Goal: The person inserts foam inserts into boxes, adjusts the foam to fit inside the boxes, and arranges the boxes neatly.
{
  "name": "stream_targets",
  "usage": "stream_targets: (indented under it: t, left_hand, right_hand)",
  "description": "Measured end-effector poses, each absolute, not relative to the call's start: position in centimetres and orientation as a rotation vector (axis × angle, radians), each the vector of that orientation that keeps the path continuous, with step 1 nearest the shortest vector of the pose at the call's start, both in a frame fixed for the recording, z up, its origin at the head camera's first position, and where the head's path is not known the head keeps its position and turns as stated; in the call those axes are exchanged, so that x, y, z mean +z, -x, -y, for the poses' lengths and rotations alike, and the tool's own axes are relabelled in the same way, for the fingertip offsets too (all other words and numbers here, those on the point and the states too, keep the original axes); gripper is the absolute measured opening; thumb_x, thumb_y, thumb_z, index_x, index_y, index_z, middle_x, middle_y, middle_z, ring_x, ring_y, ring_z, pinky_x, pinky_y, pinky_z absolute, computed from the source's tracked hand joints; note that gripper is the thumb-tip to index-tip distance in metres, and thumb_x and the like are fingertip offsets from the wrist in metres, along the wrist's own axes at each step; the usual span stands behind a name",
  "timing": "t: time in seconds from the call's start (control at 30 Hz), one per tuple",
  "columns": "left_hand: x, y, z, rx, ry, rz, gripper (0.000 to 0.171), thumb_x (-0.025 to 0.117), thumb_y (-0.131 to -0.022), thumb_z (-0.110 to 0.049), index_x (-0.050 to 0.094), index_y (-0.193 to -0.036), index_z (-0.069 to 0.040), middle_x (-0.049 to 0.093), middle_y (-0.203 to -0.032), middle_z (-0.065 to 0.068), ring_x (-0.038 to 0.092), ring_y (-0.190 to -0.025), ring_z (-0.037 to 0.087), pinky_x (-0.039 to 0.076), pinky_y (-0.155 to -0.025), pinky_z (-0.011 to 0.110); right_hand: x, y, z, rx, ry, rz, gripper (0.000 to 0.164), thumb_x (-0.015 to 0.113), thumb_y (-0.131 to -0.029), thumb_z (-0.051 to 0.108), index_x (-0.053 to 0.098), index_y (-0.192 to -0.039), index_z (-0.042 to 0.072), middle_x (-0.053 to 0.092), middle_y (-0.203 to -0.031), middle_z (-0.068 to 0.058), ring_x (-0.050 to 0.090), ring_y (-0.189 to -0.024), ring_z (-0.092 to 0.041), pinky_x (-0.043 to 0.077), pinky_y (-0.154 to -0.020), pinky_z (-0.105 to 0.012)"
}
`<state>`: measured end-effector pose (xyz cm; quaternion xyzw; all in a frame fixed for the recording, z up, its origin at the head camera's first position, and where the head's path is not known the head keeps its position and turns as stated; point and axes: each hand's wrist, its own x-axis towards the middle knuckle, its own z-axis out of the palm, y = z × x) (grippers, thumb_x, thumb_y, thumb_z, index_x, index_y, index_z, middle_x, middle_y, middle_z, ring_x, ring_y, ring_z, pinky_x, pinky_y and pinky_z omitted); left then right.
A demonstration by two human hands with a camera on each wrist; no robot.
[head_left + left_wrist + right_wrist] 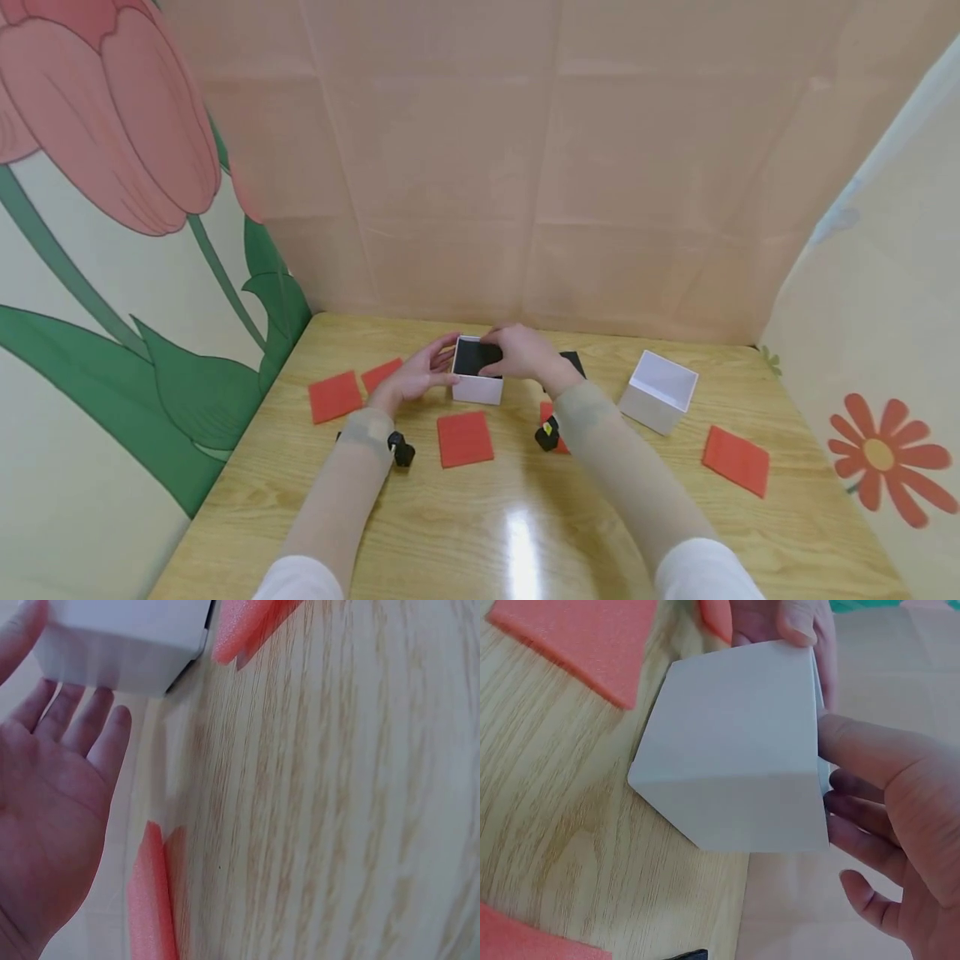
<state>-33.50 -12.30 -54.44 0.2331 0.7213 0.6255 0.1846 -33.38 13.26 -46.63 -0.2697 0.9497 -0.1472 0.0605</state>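
A white box point(477, 389) stands on the table between both hands, its open side up and a black flat piece point(468, 357) inside it. My left hand point(420, 373) steadies the box from its left side, palm toward it and fingers fairly straight. The left thumb point(798, 622) touches the front face near the rim. Above the box, my right hand point(522, 354) reaches over the right side, with thumb and fingers down in the opening. The box wall point(727, 720) hides those fingertips in the right wrist view, so I cannot tell whether they pinch the black piece.
Another open white box point(660, 392) stands to the right. Red foam squares lie about the wooden table: one in front point(465, 439), one at far right point(736, 461), others at left point(334, 397). Behind my right wrist a black piece point(573, 363) partly shows. Cloth walls border the table.
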Motion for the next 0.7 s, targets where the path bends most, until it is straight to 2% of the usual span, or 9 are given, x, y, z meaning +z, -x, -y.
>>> stream_targets:
  t: [0.2,0.43,0.7]
  left_hand:
    - [-54.8,33.6,12.2,1.767,-0.68,-2.031,0.089,0.071,-0.098,0.008,0.021,-0.17,-0.006,0.021,-0.176,0.016,0.026,-0.16,0.037,0.026,-0.128,0.047]
    - [-54.7,33.4,12.5,1.778,-0.673,-2.03,0.089,0.069,-0.098,0.012,0.019,-0.17,0.0,0.021,-0.176,0.019,0.026,-0.159,0.039,0.026,-0.128,0.046]
    - [-54.9,33.5,12.5,1.781,-0.678,-2.026,0.089,0.069,-0.098,0.012,0.018,-0.169,0.0,0.021,-0.175,0.02,0.026,-0.159,0.039,0.027,-0.128,0.047]
  right_hand:
    - [-46.8,33.2,-13.2,-0.341,0.803,-2.89,0.066,0.086,-0.091,0.047,0.069,-0.146,0.015,0.064,-0.147,-0.007,0.064,-0.128,-0.03,0.052,-0.109,-0.05]
    - [-46.9,33.2,-12.6,-0.241,0.847,-2.922,0.062,0.086,-0.09,0.047,0.072,-0.141,0.014,0.068,-0.14,-0.007,0.066,-0.124,-0.028,0.053,-0.106,-0.05]
    - [-47.0,33.4,-12.0,-0.122,0.866,-2.924,0.056,0.087,-0.09,0.046,0.075,-0.138,0.018,0.07,-0.136,-0.004,0.067,-0.12,-0.027,0.054,-0.105,-0.05]
